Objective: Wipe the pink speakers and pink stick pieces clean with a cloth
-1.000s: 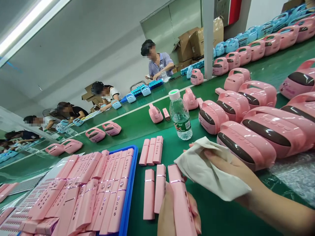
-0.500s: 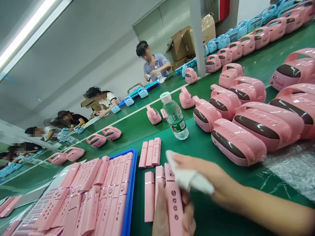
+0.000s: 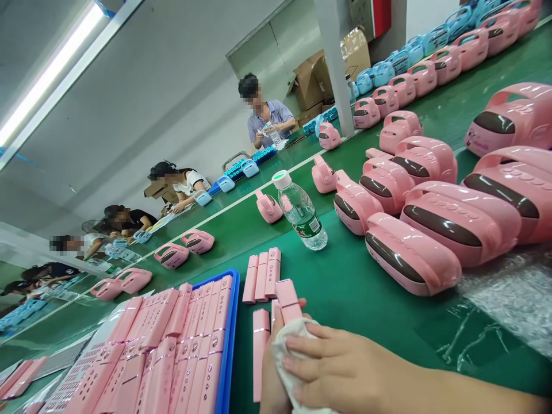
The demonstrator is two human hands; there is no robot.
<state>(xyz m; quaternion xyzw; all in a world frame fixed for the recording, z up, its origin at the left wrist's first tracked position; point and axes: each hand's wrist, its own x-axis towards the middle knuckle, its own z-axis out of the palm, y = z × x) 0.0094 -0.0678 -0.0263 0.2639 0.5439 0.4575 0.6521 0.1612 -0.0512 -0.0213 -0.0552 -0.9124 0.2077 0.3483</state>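
Observation:
My right hand (image 3: 345, 368) presses a white cloth (image 3: 287, 345) around a long pink plastic part (image 3: 288, 300), whose top end sticks out above the cloth. My left hand (image 3: 271, 385) holds that pink part from below and is mostly hidden by the cloth and my right hand. Two more pink parts (image 3: 260, 351) lie flat on the green table just left of my hands. Three others (image 3: 261, 276) lie side by side a little farther off.
A blue tray (image 3: 226, 345) packed with several pink parts sits at the left. A water bottle (image 3: 299, 211) stands ahead. Several pink handled devices (image 3: 411, 259) crowd the right; bubble wrap (image 3: 513, 299) lies near them. Other people work along the far side of the green belt (image 3: 241, 224).
My right hand has slid the cloth down the pink part toward me, now wrapping it near my left hand. The view has tilted slightly.

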